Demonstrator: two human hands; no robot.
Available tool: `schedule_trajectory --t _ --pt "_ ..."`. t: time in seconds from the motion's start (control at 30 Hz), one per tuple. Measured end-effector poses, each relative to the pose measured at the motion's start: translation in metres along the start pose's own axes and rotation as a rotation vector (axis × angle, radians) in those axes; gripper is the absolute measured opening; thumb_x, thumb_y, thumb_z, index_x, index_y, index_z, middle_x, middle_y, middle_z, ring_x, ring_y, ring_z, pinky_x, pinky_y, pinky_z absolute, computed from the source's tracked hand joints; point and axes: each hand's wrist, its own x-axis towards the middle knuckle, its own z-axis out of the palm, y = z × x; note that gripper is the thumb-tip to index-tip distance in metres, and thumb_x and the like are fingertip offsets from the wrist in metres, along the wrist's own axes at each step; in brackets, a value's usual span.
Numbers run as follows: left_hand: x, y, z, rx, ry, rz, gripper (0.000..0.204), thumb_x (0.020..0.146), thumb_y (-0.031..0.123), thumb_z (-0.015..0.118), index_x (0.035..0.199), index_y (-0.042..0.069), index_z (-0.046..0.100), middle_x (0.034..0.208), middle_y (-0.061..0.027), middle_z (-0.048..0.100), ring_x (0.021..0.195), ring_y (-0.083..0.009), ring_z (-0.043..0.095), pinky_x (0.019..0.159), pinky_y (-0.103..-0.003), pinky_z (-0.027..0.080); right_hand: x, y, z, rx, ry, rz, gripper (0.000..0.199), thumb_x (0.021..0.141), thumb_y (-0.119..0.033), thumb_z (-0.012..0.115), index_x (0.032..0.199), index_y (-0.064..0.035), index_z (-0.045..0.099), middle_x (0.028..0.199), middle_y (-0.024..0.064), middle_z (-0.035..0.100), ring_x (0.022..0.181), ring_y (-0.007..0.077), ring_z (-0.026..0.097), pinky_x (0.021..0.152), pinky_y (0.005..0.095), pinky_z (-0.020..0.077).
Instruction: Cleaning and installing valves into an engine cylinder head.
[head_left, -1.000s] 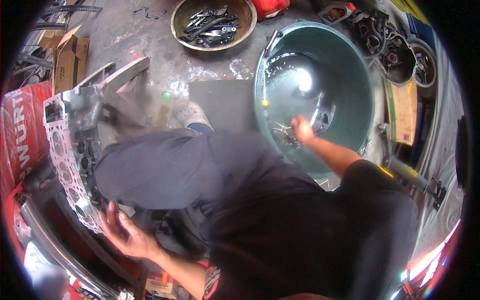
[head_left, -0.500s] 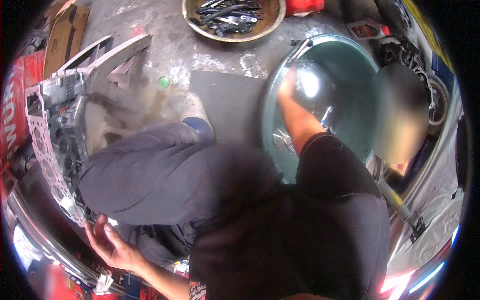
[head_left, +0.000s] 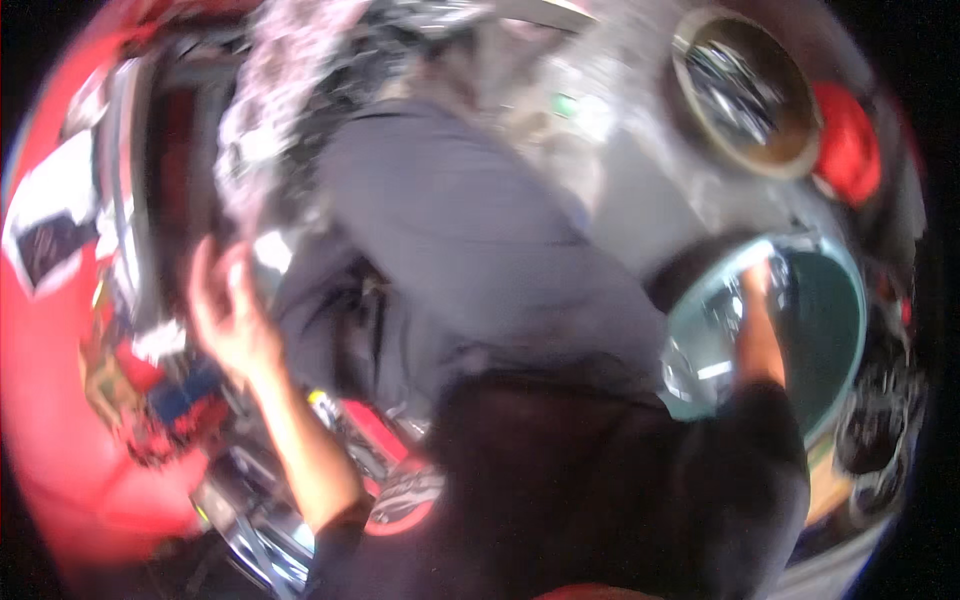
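My right arm reaches into a round teal tub (head_left: 825, 345). The fingers of my right hand (head_left: 757, 275) are by its far rim, smeared by motion, so whether they hold anything is unclear. Shiny metal pieces lie in the tub to the left of that arm. Off to the left, my left hand (head_left: 232, 325) is raised palm up with its fingers apart and nothing in it. Nearest to it is the lower end of a pale metal cylinder head (head_left: 250, 130), blurred, beside my bent knee.
A round basin (head_left: 785, 152) of dark metal parts stands at the far right, next to a red object (head_left: 848, 145). A green cap (head_left: 565, 105) lies on the concrete near a grey mat (head_left: 640, 190). Shiny tools (head_left: 262, 550) are at the lower left.
The view has swung left, so the tub and basin now appear farther right. My left hand remains open. My right hand stays at the tub's far rim.
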Motion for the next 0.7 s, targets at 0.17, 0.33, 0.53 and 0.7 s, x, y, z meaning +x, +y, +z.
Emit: schedule_trajectory --t 0.17,0.33,0.53,0.7 --pt "-0.011 -0.021 -0.006 -0.222 0.060 -0.052 0.042 0.095 -0.001 0.067 0.136 0.002 0.059 0.108 -0.0101 0.073 0.101 -0.0160 0.068 0.092 -0.029 0.054 -0.014 0.025 -0.063 0.133 -0.342 0.136 0.043 0.102 -0.038 0.053 0.109 0.0035 0.063 0.111 0.0289 0.068 0.106 0.0465 0.063 0.091 0.0515 0.0501" --pt "-0.022 -0.041 -0.010 -0.188 0.070 -0.122 0.038 0.095 0.003 0.069 0.132 0.001 0.062 0.104 -0.0107 0.074 0.099 -0.0156 0.069 0.095 -0.030 0.052 -0.053 0.032 -0.255 0.926 -0.480 0.353 0.054 0.102 -0.047 0.056 0.123 0.0022 0.065 0.112 0.0128 0.071 0.100 0.0271 0.066 0.091 0.0412 0.0489" --pt "-0.003 -0.061 -0.019 -0.056 0.200 -0.163 0.032 0.095 0.006 0.069 0.126 0.001 0.067 0.104 -0.0080 0.075 0.100 -0.0144 0.069 0.094 -0.029 0.052 -0.117 0.000 -0.226 1.522 -0.604 0.397 0.036 0.101 -0.036 0.056 0.119 -0.0074 0.067 0.104 0.0055 0.072 0.093 0.0213 0.067 0.075 0.0386 0.0505" --pt "-0.007 -0.114 -0.085 -0.045 0.550 -0.060 0.028 0.095 0.005 0.067 0.122 -0.001 0.066 0.105 -0.0100 0.074 0.098 -0.0127 0.068 0.090 -0.028 0.052 -0.081 0.011 -0.175 0.554 -0.663 0.437 0.031 0.102 -0.039 0.056 0.115 -0.0123 0.065 0.105 0.0104 0.072 0.093 0.0258 0.073 0.067 0.0441 0.0524"
